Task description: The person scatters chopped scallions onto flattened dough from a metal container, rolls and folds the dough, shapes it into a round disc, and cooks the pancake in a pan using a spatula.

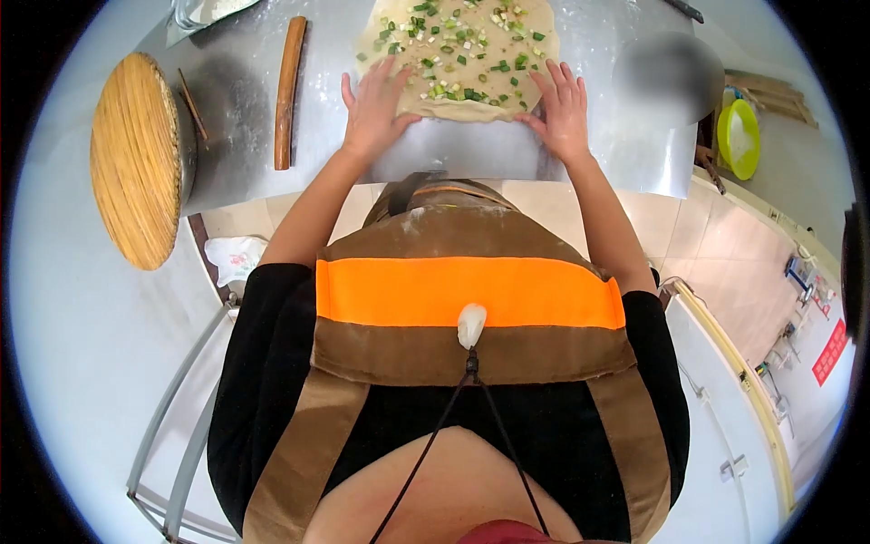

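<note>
A thin sheet of dough [426, 80] lies on the metal table, strewn with chopped green scallions [471, 94]. Its near edge forms a narrow folded lip [467, 111]. My left hand [373, 111] is at the left near corner of the sheet, fingers spread and thumb against the lip. At the right near corner, my right hand [564, 113] mirrors it, fingers stretched forward along the side and thumb at the lip. Both hands touch the dough without closing around it. The far end of the sheet is cut off by the frame.
A wooden rolling pin [290, 95] lies left of the dough. Farther left are a thin stick [192, 104] and a pot with a round wooden lid [136, 163]. A tray with white powder [213, 11] stands at the far left, a yellow-green bowl [743, 140] beyond the right edge.
</note>
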The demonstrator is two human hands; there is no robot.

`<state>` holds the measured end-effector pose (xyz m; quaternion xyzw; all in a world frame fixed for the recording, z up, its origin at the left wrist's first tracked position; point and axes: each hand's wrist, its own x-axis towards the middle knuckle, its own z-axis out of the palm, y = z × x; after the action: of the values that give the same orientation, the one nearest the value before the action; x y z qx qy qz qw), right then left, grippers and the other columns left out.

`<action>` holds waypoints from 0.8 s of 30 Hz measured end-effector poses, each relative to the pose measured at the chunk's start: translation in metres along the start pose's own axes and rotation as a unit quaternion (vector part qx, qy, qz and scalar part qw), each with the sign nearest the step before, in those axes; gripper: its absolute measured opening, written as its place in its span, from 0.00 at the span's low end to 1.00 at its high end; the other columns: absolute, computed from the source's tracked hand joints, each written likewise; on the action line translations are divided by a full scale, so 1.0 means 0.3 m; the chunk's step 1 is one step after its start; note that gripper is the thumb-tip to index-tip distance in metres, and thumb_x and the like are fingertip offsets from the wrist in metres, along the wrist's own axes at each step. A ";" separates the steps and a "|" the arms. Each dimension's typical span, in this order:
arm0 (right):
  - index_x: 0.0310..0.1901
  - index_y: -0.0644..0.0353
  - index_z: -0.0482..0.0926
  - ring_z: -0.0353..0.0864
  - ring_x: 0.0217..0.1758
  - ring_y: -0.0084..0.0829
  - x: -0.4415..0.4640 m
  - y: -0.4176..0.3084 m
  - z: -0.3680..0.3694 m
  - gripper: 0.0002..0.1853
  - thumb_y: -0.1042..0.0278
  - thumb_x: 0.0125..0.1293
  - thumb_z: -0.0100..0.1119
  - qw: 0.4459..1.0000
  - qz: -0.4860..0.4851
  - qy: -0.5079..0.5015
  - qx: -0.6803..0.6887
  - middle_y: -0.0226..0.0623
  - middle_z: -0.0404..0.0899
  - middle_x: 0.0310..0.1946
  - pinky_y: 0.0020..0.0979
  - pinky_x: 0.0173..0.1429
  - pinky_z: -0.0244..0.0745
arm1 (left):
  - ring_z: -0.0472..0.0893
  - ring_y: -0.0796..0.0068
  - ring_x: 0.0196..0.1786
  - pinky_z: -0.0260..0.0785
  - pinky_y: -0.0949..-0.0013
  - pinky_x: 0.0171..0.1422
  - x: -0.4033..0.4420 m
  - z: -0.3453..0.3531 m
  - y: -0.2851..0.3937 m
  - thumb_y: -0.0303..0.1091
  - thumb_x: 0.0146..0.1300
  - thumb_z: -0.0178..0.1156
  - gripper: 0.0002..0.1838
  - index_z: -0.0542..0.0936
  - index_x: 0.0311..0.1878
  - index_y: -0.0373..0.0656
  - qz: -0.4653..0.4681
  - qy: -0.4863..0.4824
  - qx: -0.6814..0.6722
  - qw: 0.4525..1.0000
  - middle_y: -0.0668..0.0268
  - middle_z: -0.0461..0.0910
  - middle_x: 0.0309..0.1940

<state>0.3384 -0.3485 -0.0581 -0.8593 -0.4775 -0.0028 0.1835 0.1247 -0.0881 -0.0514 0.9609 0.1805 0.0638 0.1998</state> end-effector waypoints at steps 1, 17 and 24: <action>0.67 0.46 0.68 0.51 0.77 0.47 0.012 0.017 0.007 0.46 0.42 0.45 0.73 0.999 0.011 0.034 0.001 0.38 0.57 0.72 0.56 0.76 0.43 | 0.56 0.59 0.75 0.29 0.34 0.75 0.010 0.006 -0.017 0.50 0.49 0.72 0.44 0.66 0.70 0.53 0.027 0.010 0.043 0.999 0.60 0.58 0.73; 0.67 0.47 0.67 0.52 0.76 0.46 -0.007 -0.025 -0.025 0.45 0.43 0.46 0.73 1.000 -0.008 -0.018 0.016 0.38 0.59 0.72 0.55 0.76 0.45 | 0.60 0.60 0.72 0.32 0.35 0.75 -0.020 -0.029 -0.020 0.48 0.53 0.68 0.38 0.68 0.68 0.57 0.066 -0.045 0.020 0.997 0.66 0.60 0.71; 0.67 0.48 0.67 0.52 0.76 0.46 0.032 0.001 -0.036 0.47 0.41 0.44 0.73 0.999 -0.018 0.022 0.032 0.38 0.58 0.72 0.55 0.76 0.44 | 0.59 0.59 0.73 0.31 0.34 0.74 0.028 -0.041 -0.043 0.53 0.56 0.66 0.39 0.65 0.71 0.56 0.045 0.017 0.032 0.998 0.63 0.58 0.73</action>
<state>0.3458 -0.3442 -0.0463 -0.8439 -0.4888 -0.0095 0.2211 0.1259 -0.0694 -0.0449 0.9728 0.1423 0.0831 0.1626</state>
